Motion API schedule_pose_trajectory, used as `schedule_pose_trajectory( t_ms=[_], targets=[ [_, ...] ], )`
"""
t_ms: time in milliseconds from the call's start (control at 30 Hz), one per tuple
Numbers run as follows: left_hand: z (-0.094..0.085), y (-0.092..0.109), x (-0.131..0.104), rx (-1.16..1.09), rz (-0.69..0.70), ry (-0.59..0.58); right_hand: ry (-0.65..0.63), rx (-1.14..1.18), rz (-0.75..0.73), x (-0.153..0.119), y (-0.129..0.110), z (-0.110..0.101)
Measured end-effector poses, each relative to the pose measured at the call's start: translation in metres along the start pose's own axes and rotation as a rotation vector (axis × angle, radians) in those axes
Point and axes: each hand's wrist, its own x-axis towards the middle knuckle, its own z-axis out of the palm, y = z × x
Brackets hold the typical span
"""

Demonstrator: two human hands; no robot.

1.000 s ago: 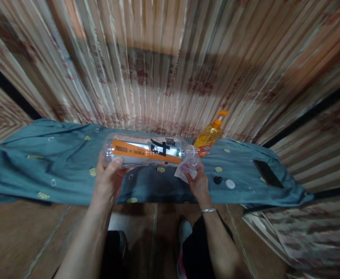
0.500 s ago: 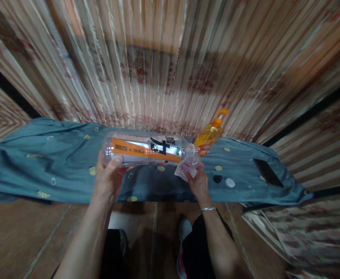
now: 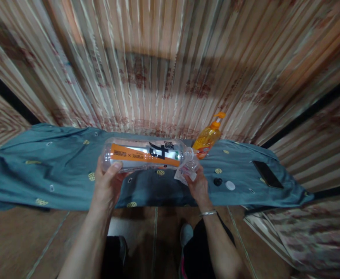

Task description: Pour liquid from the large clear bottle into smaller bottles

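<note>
Lying crosswise between the two hands, the large clear bottle has its long axis running left to right, roughly level, and appears raised above the bench. Its base end is at the left hand, its neck end at the right hand; each hand is thus nearest to one end. An orange band and dark characters are noted on its side.

Left hand: closed around the base end, thumb laid along the near side. Right hand: closed on a small clear plastic piece at the bottle's neck, with a pale scrap just below it. Whether that piece is joined to the neck or merely touches it cannot be told. A bracelet is worn on the right wrist.

Just beyond the neck, a pump bottle of amber liquid is present. To the right of the right hand are a small black item, a white disc beside it and, farther off, a dark phone. A teal patterned cloth covers the bench.
</note>
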Motion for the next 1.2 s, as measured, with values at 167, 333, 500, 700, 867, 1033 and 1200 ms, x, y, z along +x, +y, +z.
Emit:
schedule_pose_trajectory(
  t_ms=[167,333,500,700,867,1033,1200],
  targets=[
    [0.0044,0.0012,-0.0005,-0.034,0.025,0.030,0.009,0.001,-0.003,0.0000,0.0002,0.0007],
    [0.0065,0.0019,-0.0016,-0.046,0.003,0.044,0.002,0.004,0.006,0.0004,0.0003,0.0006],
    [0.0067,0.0023,-0.0026,-0.029,0.019,0.042,-0.001,0.000,0.013,0.0005,0.0006,0.0010],
    [0.0033,-0.0003,-0.0003,-0.048,0.021,0.031,-0.007,0.018,0.017,0.0008,0.0020,0.0018],
    [-0.0003,-0.0023,0.0024,-0.058,0.013,0.000,0.009,0.011,0.016,0.0001,0.0030,0.0029],
    [0.0002,-0.0032,0.0020,-0.053,0.038,0.003,0.032,0.004,-0.033,0.0004,0.0074,0.0047],
    [0.0016,-0.0032,0.0015,-0.049,0.045,-0.001,0.025,-0.006,-0.034,0.0001,0.0094,0.0051]
  ],
)
